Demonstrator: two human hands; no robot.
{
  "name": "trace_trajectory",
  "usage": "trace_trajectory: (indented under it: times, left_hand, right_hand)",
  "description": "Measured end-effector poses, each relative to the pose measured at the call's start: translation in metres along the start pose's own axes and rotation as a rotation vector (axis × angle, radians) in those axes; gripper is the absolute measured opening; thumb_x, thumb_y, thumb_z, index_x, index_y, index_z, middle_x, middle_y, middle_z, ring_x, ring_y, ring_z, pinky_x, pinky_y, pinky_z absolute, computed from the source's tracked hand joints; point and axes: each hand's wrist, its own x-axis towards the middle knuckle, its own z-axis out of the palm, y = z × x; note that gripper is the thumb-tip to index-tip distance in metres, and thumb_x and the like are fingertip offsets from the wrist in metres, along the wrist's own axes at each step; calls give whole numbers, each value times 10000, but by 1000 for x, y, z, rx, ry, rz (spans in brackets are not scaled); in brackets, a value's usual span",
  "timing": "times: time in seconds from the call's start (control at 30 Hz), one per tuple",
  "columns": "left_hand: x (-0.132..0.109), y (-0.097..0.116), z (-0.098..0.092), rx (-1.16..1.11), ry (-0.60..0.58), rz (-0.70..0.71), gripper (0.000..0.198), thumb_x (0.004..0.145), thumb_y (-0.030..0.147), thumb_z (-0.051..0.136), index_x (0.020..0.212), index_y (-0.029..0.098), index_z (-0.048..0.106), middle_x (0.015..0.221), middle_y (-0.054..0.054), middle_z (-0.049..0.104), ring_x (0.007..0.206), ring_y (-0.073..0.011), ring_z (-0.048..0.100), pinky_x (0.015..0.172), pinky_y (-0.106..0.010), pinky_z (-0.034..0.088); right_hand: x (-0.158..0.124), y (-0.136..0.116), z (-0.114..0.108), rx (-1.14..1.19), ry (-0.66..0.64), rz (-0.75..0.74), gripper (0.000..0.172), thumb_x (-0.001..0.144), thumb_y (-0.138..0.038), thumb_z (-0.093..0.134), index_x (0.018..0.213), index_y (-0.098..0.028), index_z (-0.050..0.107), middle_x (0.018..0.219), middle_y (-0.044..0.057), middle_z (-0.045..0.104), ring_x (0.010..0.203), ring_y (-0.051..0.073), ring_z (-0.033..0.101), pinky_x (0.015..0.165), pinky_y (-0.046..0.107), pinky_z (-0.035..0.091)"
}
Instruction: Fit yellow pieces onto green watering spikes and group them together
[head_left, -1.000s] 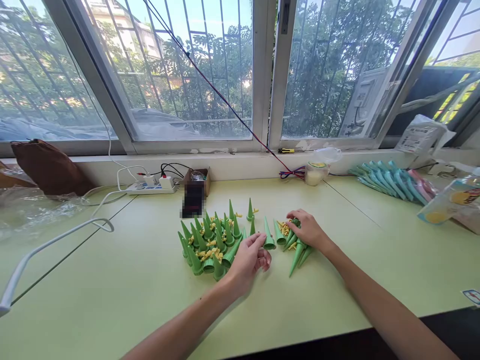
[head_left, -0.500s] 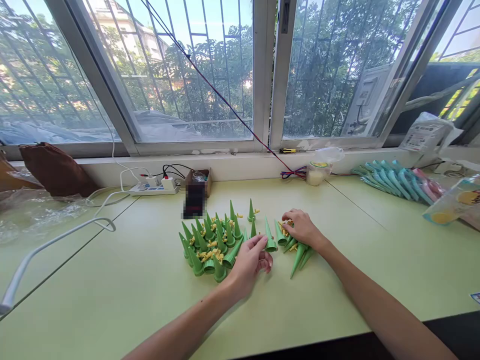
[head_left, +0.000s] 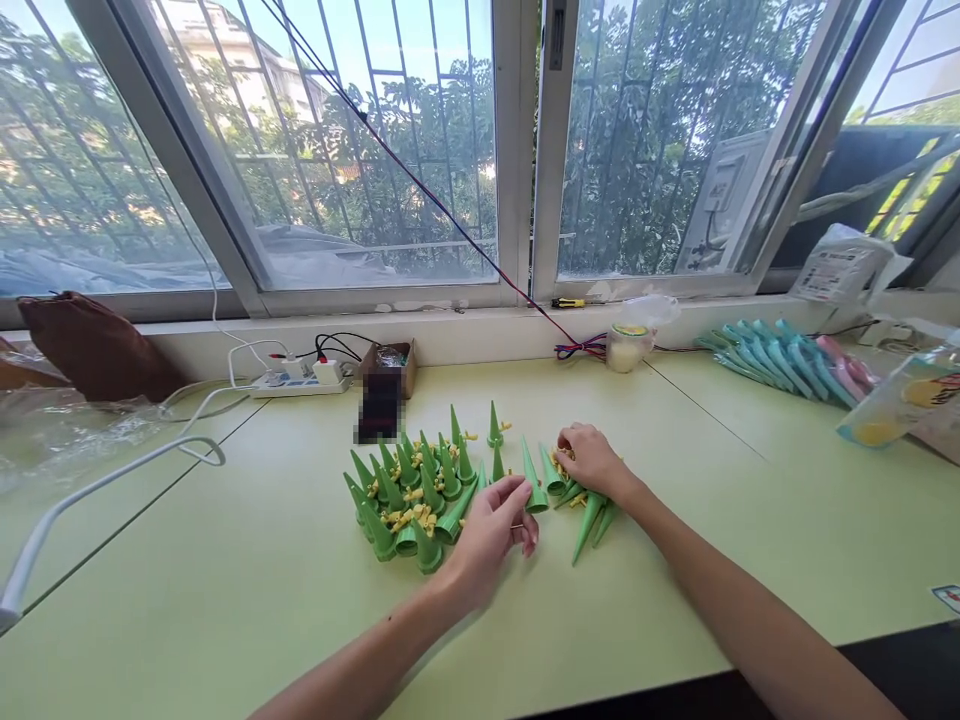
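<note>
My left hand [head_left: 491, 525] pinches a green plastic cone [head_left: 533, 480] near its wide base, its tip pointing up. To the right, my right hand [head_left: 589, 458] reaches with curled fingers into small yellow plastic parts [head_left: 559, 462]; what its fingertips hold is hidden. Beneath and beside that hand lie loose green cones [head_left: 587, 530], some on their sides. Left of my left hand stands a dense group of green cones [head_left: 431, 490], mostly upright, with yellow parts [head_left: 420, 516] scattered among them. A single upright cone [head_left: 493, 425] stands farther back.
A pixelated dark object [head_left: 380, 405] lies before a small cardboard box [head_left: 397, 365] at the back. Nearby are a white power strip [head_left: 300, 380] and a lidded jar [head_left: 628, 350]. Turquoise items [head_left: 780, 360] lie at right. A white bent tube [head_left: 112, 490] crosses the left side.
The whole view has shifted slightly, so things appear a little farther left. Both hands keep nearly the same pose; the cone stays in my left hand.
</note>
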Motion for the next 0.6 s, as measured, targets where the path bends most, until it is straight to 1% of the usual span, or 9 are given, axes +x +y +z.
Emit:
trace_trajectory:
  times: [0.13,0.33,0.43,0.53,0.6]
  left_hand:
    - [0,-1,0,37,-9,40,478,749,579,778,860,178,543,529,60,501,458,-80,468,450,-201,390]
    - [1,-1,1,88,0,128,455,783,554,764,921,153,600,668,47,530,465,-74,506,448,-215,411]
    - [1,-2,1,124,12,165,445,797,555,753,921,153,608,729,38,537,472,-75,527,444,-219,416]
    - [1,-5,2,161,31,189,433,814,549,738,941,158,602,751,30,550,482,-85,543,452,-225,431]
    - [1,-7,3,189,53,204,423,828,540,726,960,162,590,755,25,559,488,-97,556,457,-232,444]
  right_hand:
    - [-2,-6,0,-105,0,-21,211,982,-228,518,1022,-120,695,1101,153,682,1056,284,604,891,357,406]
    - [1,-8,4,-113,15,-36,229,1022,-237,461,1022,-124,660,1110,185,673,1069,312,595,902,403,413]
    - [5,-6,4,-43,75,-79,198,1027,-238,456,987,-153,631,1082,168,664,1038,301,581,887,398,428]
    - [3,-5,1,100,172,-189,164,1022,-231,456,937,-180,587,1037,143,645,989,280,562,885,393,451]
    - [-3,-6,-3,235,237,-275,162,1026,-238,438,918,-193,550,999,127,634,959,269,561,885,397,470]
